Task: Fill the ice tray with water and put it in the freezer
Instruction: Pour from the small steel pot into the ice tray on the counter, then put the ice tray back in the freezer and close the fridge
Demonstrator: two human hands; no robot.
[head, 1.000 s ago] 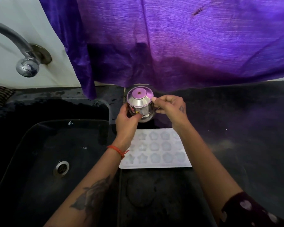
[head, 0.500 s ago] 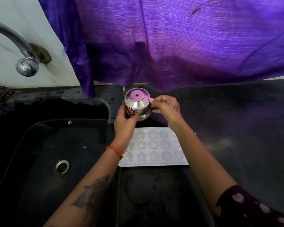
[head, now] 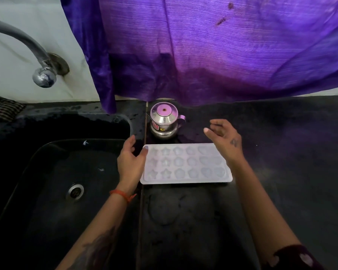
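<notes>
A pale ice tray [head: 185, 164] with star, flower and heart moulds lies flat on the black counter just right of the sink. Behind it a small steel pot [head: 164, 120] with a lid and a side handle stands on the counter. My left hand [head: 130, 162] hovers at the tray's left end, fingers apart, its thumb tip over the tray's far left corner. Above the tray's far right corner my right hand [head: 225, 140] is spread open and holds nothing. Whether the moulds hold water I cannot tell.
A black sink [head: 53, 184] with a metal drain [head: 75, 191] lies to the left. A steel tap [head: 27, 53] curves out from the white wall above it. A purple curtain [head: 213, 49] hangs over the counter's back edge. Dark counter [head: 291, 152] extends to the right.
Both hands held the steel pot above the tray's far edge; now the pot stands on the counter, and both hands have let go and drawn back toward the tray.
</notes>
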